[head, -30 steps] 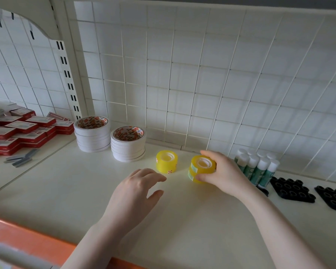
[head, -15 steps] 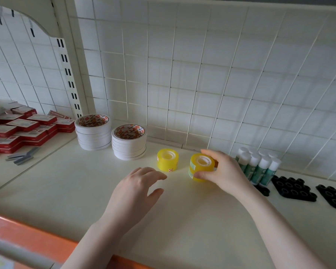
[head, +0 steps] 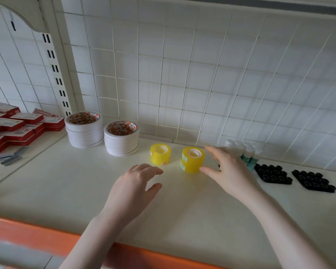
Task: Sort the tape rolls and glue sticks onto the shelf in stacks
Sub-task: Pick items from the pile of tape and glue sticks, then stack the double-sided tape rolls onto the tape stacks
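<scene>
Two stacks of yellow tape rolls stand on the cream shelf [head: 66, 187]. The shorter stack [head: 160, 154] is on the left, the taller one [head: 192, 159] on the right. My right hand [head: 229, 169] is spread just right of the taller stack, fingers apart from it, thumb tip very near its base. My left hand [head: 133, 189] hovers relaxed in front of the shorter stack and holds nothing. Two stacks of white tape rolls [head: 84, 129] [head: 121, 137] stand at the back left. Upright glue sticks [head: 246, 154] stand partly hidden behind my right hand.
Red boxes [head: 17, 129] are piled on the neighbouring shelf at left, with grey staple strips [head: 9, 157] in front of them. Two black hole trays [head: 272, 173] [head: 313, 183] lie at right. A white wire grid backs the shelf. An orange strip [head: 47, 237] edges the front.
My right hand has let go of the taller yellow stack and opened, drawing slightly to the right. The stack now stands free. My left hand has stayed put.
</scene>
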The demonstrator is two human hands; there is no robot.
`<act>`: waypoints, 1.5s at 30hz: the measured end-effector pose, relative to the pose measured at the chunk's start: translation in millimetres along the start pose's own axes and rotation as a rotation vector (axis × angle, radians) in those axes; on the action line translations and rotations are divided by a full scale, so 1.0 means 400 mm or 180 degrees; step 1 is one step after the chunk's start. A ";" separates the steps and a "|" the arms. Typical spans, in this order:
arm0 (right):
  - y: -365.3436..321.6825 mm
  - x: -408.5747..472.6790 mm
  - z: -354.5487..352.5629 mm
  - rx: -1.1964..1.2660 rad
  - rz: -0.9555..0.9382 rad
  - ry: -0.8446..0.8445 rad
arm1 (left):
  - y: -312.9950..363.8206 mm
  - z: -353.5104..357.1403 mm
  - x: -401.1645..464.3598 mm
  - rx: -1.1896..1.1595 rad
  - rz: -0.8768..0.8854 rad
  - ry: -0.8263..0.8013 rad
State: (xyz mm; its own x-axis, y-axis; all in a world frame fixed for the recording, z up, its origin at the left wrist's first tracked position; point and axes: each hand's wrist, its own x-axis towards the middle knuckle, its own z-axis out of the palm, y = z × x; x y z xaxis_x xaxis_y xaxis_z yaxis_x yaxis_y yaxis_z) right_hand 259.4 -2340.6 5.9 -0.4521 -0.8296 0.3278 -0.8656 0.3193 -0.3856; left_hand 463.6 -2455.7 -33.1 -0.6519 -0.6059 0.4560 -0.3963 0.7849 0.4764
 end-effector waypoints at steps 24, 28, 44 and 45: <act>0.811 -0.626 -0.467 -0.1222 0.0550 0.1323 | 0.797 0.453 -0.093 0.0260 -0.0174 -0.0087; 0.943 -0.698 -0.564 -0.1179 0.0647 0.1374 | 0.959 0.527 -0.094 0.0249 -0.0135 -0.0199; 1.193 -0.948 -0.774 -0.1335 0.1045 0.2027 | 1.321 0.715 -0.071 -0.0048 0.0453 -0.0550; 1.217 -0.959 -0.790 -0.1331 0.1047 0.2038 | 1.348 0.730 -0.070 -0.0053 0.0483 -0.0545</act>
State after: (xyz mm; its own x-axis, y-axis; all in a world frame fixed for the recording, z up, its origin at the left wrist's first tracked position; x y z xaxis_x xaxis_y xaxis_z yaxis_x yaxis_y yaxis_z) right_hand -56.4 -1722.2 -35.1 -0.6217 -0.2835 0.7301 -0.6193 0.7486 -0.2367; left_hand 79.3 -1977.4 -8.6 -0.8041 -0.4490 0.3897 -0.2755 0.8623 0.4249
